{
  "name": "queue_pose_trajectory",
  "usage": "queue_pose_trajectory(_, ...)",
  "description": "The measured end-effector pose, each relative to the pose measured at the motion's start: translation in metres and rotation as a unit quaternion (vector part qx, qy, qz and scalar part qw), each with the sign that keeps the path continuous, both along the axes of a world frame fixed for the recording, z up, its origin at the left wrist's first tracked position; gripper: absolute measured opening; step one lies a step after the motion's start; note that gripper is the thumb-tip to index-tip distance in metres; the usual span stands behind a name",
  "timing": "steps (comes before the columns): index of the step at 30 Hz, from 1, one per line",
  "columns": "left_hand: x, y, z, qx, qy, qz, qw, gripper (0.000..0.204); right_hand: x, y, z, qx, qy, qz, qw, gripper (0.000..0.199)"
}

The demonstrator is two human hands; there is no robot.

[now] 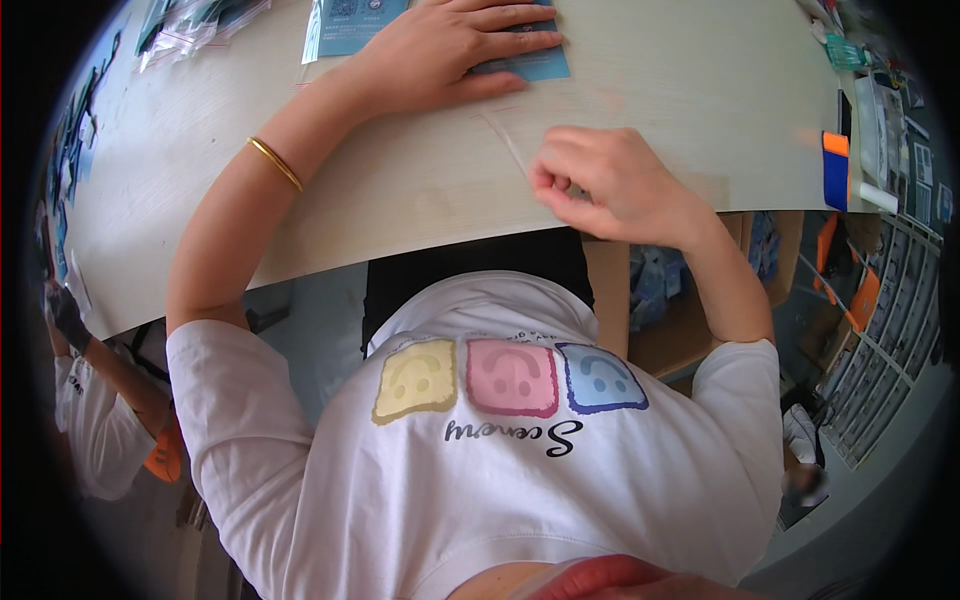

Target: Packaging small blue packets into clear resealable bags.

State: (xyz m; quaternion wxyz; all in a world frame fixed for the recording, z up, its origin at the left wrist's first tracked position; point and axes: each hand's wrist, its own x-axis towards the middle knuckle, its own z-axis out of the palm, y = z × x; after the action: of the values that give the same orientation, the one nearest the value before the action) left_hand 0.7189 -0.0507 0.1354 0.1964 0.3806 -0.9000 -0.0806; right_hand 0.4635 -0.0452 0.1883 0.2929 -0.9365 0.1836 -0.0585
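My left hand [455, 50] lies flat with its fingers stretched over a blue printed packet [350, 35] at the far side of the table. The packet seems to be in a clear plastic bag, whose edge shows at its left. Nearer to me and to the right, my right hand [610, 180] is closed, thumb against fingers, just above the tabletop. A thin, clear strip [507, 138] runs from its fingertips up and left towards the packet. The far end of that strip is faint against the pale table.
The pale table [330, 200] carries clear plastic bags [205, 30] at the far left and an orange-and-blue item [836, 170] at the right edge. Below that edge stands a cardboard box [655, 340] with blue packets. At the left, a gloved co-worker [100, 400] is near the table.
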Motion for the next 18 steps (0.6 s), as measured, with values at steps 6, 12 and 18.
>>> queue_pose_trajectory(6, 0.001, -0.002, -0.002, -0.027, -0.001, -0.005, 1.0, 0.057, 0.018, 0.041, -0.009, 0.073, -0.096, -0.054, 0.991, 0.01)
queue_pose_trajectory(12, 0.002, 0.001, -0.002, -0.031, -0.01, -0.002, 0.999, 0.057, 0.01, 0.023, -0.005, -0.025, -0.087, -0.078, 0.993, 0.014)
queue_pose_trajectory(18, 0.003, -0.006, 0.003, 0.007, 0.02, -0.022, 1.0, 0.057, 0.002, -0.039, -0.029, -0.112, -0.082, -0.195, 0.971, 0.028)
